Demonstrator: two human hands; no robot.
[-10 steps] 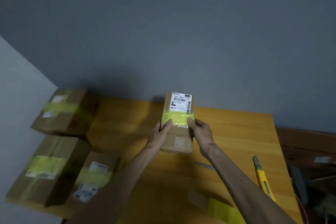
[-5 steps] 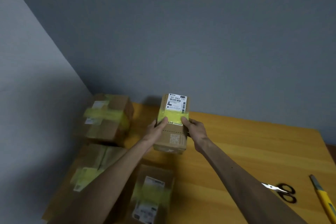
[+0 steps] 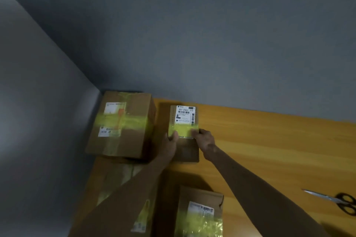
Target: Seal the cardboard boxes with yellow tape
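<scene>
Table [image 3: 269, 150] of yellow wood stands in a corner between grey walls and carries four cardboard boxes. The small box [image 3: 187, 150] lies near the far edge, long side running 12 to 6 o'clock. A white shipping label [image 3: 185, 114] covers its far end. A band of yellow tape [image 3: 183, 130] crosses the top face just nearer than the label, overlapping the label's near edge.

Both hands hold this box at the tape band. The left hand [image 3: 171, 140] grips the 9 o'clock side, thumb laid on the tape. The right hand [image 3: 205, 139] grips the 3 o'clock side, a fingertip on the tape. The remaining fingers of each hand are hidden behind the box sides.

At 9 o'clock of the small box, just beside it, stands the large box [image 3: 123, 125], crossed by yellow tape in both directions. At 6 o'clock, apart from it, sits the near box [image 3: 200, 211], labelled and banded with yellow tape. At 7 o'clock, the low box [image 3: 109, 177] lies partly under the left forearm and bears yellow tape.

Scissors [image 3: 337, 201] with black handles lie at 4 o'clock, well apart, near the table's right edge.
</scene>
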